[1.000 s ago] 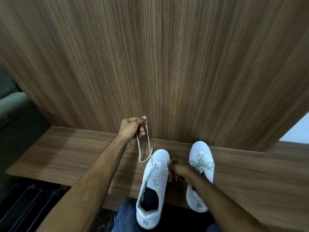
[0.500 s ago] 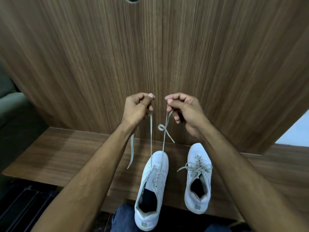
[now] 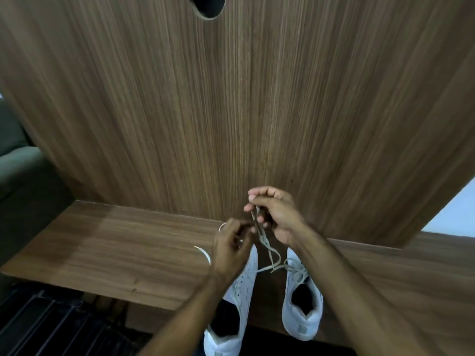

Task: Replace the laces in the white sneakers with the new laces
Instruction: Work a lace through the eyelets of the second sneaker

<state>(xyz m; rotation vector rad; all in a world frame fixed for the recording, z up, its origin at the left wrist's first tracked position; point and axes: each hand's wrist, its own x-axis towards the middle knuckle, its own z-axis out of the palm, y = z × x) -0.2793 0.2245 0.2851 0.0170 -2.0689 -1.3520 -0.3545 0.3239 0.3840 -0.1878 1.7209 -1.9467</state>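
Two white sneakers stand side by side on the wooden ledge (image 3: 123, 253), toes pointing away from me. The left sneaker (image 3: 237, 299) is partly covered by my left forearm. The right sneaker (image 3: 302, 307) still carries a laced, loosely tied lace. A pale lace (image 3: 267, 249) hangs from above the left sneaker's toe. My right hand (image 3: 276, 214) pinches that lace high up. My left hand (image 3: 232, 246), blurred, grips lace strands just over the left sneaker's toe, and a loose end (image 3: 204, 253) curls out to its left.
A tall wooden panel (image 3: 231, 111) with a round hole (image 3: 207, 6) at the top rises right behind the ledge. A dark slatted object (image 3: 51, 327) lies below the ledge at the lower left. A grey-green cushion (image 3: 15, 160) sits at the far left.
Both hands have come down toward the left sneaker's toe and closer together. The lace, stretched taut and upright half a second ago, now hangs slack and looped between them.
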